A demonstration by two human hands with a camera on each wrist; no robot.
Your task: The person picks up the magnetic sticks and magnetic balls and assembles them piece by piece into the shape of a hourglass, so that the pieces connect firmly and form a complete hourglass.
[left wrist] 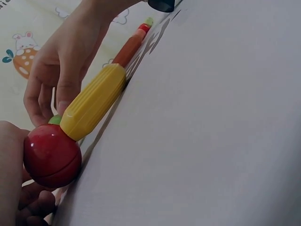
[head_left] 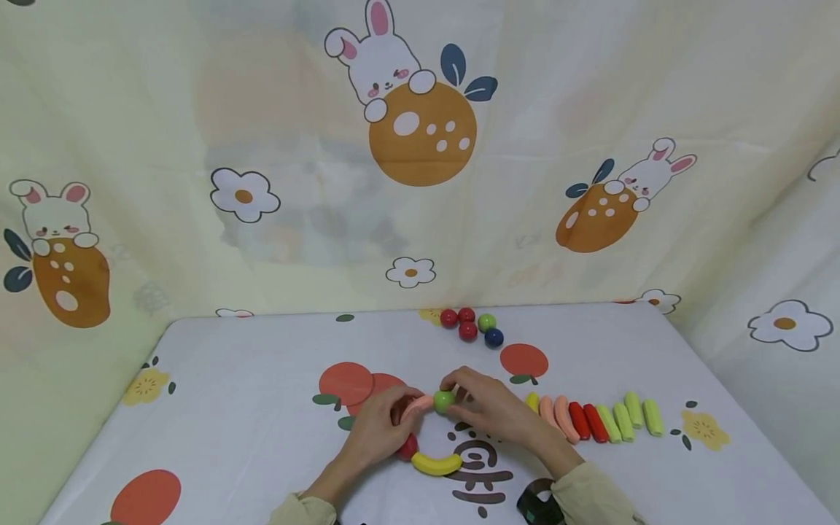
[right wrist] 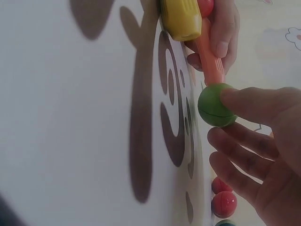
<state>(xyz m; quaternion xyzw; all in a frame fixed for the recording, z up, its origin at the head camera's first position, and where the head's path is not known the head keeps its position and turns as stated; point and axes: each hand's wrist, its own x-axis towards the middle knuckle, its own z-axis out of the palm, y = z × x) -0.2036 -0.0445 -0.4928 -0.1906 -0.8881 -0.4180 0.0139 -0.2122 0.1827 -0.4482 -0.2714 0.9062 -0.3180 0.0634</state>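
In the head view my left hand (head_left: 377,429) pinches a curved pink stick (head_left: 418,405) near the middle of the table. Its far end meets a green ball (head_left: 443,401), which my right hand (head_left: 494,407) pinches between thumb and fingers. The right wrist view shows the thumb on the green ball (right wrist: 216,104) and the pink stick (right wrist: 210,54) touching it. Below the left hand, a red ball (head_left: 407,447) adjoins a curved yellow, banana-like piece (head_left: 436,464). In the left wrist view, the red ball (left wrist: 52,155) touches the end of the ribbed yellow piece (left wrist: 94,101).
Right of the hands lies a row of yellow, pink, red sticks (head_left: 596,423) and light green sticks (head_left: 652,418). Toward the back sit red balls (head_left: 468,331), a green ball (head_left: 487,322) and a dark blue ball (head_left: 494,337). A printed curtain (head_left: 315,240) hangs behind the table.
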